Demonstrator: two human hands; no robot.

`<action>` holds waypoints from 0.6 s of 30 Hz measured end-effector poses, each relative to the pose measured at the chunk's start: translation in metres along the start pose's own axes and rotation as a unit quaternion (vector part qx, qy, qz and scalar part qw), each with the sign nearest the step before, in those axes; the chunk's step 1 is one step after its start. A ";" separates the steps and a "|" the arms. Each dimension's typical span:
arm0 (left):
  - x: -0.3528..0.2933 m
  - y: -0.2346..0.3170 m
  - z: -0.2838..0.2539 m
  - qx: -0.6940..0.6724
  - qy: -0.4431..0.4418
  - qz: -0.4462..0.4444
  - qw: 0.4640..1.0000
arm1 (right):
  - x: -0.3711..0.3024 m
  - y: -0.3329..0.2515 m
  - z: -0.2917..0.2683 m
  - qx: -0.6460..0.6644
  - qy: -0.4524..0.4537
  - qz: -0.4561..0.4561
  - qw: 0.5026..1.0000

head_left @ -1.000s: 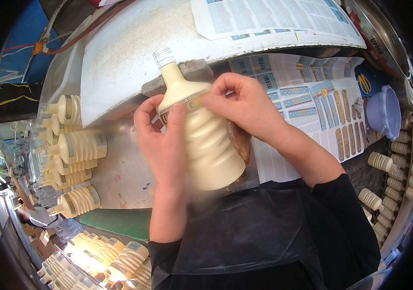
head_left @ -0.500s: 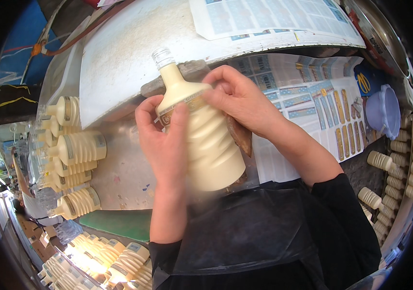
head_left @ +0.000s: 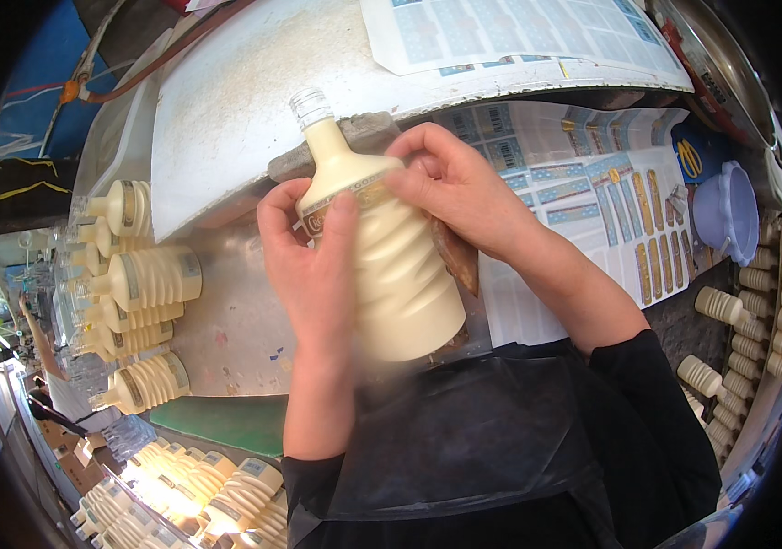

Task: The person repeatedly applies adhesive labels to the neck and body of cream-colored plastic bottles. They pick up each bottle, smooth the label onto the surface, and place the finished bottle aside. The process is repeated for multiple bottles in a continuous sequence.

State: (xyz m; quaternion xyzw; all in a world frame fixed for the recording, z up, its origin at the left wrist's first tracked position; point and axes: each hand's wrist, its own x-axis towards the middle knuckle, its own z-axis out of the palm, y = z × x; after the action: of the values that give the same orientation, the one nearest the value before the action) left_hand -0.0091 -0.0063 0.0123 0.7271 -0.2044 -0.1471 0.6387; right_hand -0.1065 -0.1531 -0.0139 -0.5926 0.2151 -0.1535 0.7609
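A cream-coloured bottle (head_left: 409, 293) with a spiral-ridged body and a clear threaded neck leans in front of me, neck pointing away and slightly left. Across its shoulder runs a gold and dark label strip (head_left: 368, 196). My left hand (head_left: 307, 252) is closed around the bottle's left side, its thumb pressing near the strip's left part. At the strip's right end, the thumb and bent fingers of my right hand (head_left: 460, 188) pinch together against the bottle. The fingertips hide that end. Behind the neck lies a grey stone block (head_left: 368, 133); a brown wedge-shaped piece (head_left: 453, 256) sits at the bottle's right side.
Sticker sheets (head_left: 583, 197) lie to the right, with another sheet (head_left: 519, 32) on the white board (head_left: 226, 101). A lavender bucket (head_left: 725, 210) stands far right. Similar bottles (head_left: 149, 279) lie at left, with more at lower left and far right. A person (head_left: 66, 398) is at far left.
My left thumb has shifted very slightly along the strip, and more of its lettering shows. The bottle and my right hand barely move. The person at far left has come further into view.
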 end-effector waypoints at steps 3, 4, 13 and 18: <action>0.000 0.001 0.000 -0.005 -0.001 0.001 1.000 | 0.000 -0.002 -0.002 -0.008 -0.019 0.009 1.000; -0.001 0.001 0.000 -0.006 -0.001 0.002 1.000 | 0.000 -0.003 -0.003 -0.013 -0.027 0.013 0.999; -0.001 -0.004 -0.002 0.010 -0.013 0.006 1.000 | -0.003 -0.025 -0.036 0.137 0.034 0.025 0.990; 0.001 -0.005 -0.001 0.097 -0.023 0.046 0.994 | -0.021 -0.048 0.015 -0.117 0.101 -0.125 0.980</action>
State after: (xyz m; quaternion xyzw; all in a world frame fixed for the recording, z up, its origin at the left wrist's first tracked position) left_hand -0.0075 -0.0055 0.0078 0.7719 -0.2657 -0.1142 0.5662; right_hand -0.1157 -0.1421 0.0391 -0.6811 0.2313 -0.2797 0.6359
